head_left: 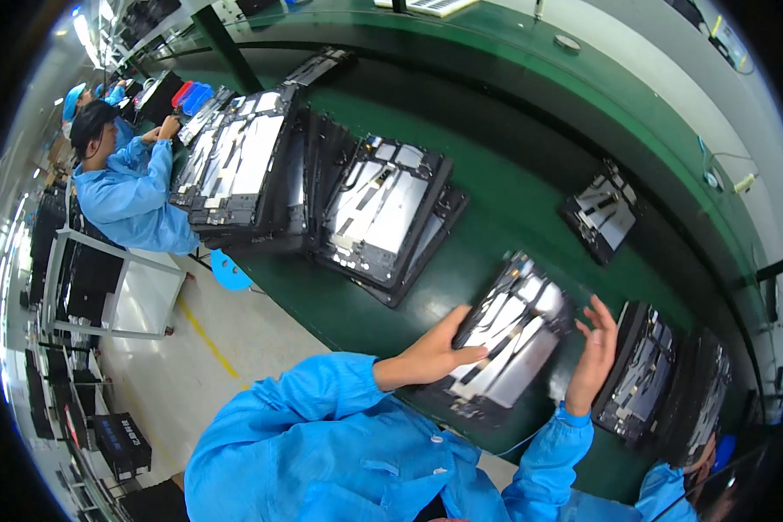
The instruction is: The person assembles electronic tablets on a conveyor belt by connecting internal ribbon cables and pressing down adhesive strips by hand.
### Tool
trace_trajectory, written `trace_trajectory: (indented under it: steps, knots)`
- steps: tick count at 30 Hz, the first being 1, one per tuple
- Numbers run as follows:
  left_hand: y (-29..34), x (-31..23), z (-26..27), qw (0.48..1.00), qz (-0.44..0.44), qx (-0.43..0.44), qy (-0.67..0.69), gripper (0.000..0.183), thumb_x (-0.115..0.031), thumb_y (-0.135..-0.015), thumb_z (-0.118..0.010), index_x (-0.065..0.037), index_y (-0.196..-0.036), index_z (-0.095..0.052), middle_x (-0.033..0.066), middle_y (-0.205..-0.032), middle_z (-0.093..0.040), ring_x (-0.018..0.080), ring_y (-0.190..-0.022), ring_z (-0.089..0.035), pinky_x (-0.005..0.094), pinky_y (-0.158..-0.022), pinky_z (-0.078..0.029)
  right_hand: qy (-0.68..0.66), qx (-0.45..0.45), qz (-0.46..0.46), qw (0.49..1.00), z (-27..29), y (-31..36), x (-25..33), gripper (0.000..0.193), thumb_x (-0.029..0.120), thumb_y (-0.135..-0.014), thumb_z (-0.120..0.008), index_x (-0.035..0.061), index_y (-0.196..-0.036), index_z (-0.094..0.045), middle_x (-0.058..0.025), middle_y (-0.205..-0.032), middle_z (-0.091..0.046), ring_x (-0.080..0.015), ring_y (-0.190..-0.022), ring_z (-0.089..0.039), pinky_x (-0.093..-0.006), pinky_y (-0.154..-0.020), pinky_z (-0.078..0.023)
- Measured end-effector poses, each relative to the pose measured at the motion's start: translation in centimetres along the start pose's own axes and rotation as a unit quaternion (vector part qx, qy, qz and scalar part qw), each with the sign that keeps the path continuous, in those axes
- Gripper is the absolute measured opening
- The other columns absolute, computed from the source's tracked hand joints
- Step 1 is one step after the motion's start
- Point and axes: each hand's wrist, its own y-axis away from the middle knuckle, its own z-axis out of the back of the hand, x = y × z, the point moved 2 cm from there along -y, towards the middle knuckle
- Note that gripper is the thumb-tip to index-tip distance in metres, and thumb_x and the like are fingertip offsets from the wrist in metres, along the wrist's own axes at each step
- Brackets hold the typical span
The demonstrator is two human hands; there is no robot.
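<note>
My left hand [439,352] grips an opened tablet [509,344] by its left edge, thumb lying over the silvery inside. The tablet is tilted above the green bench, its battery cells, dark flex cables and black frame facing up; its edges are slightly blurred. Close by its right edge, my right hand [593,352] is raised with fingers apart and seems to hold nothing. A stack of similar opened tablets [381,209] lies just beyond my left hand. To the right of my right hand stands another opened tablet [639,374], leaning beside more of them.
A taller stack of opened tablets [239,157] stands at the far left of the green bench [487,209]. One single opened tablet [606,209] lies toward the back right. A co-worker in blue [135,183] works beyond the tall stack; another person's sleeve [665,494] shows at lower right.
</note>
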Motion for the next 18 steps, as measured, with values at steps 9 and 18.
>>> trace_trajectory:
  steps: [9,18]
  knots:
    - [5.1,-1.2,1.8,0.946,0.116,0.025,-0.303,0.053,-0.038,-0.103,-0.079,0.008,-0.123,-0.062,0.0298,-0.1,-0.077,0.039,-0.088,-0.079,0.0474,-0.077,-0.061,0.233,0.204,0.175,0.935,-5.6,1.4,1.0,0.037,0.007,-0.097,-0.069,0.0106,-0.133,-0.077,-0.018,-0.141,-0.067,-0.0412,-0.129,-0.06,-0.0495,-0.111,-0.048]
    - [-0.3,-3.2,6.1,0.91,-0.01,0.091,-0.404,0.023,-0.019,-0.106,-0.074,0.0,-0.095,-0.067,0.0115,-0.065,-0.065,0.0191,-0.056,-0.065,0.0392,-0.052,-0.044,0.276,0.218,0.201,0.914,-6.2,0.8,1.0,0.018,0.006,-0.093,-0.075,0.0099,-0.111,-0.076,-0.0107,-0.107,-0.064,-0.0334,-0.107,-0.06,-0.0452,-0.093,-0.05]
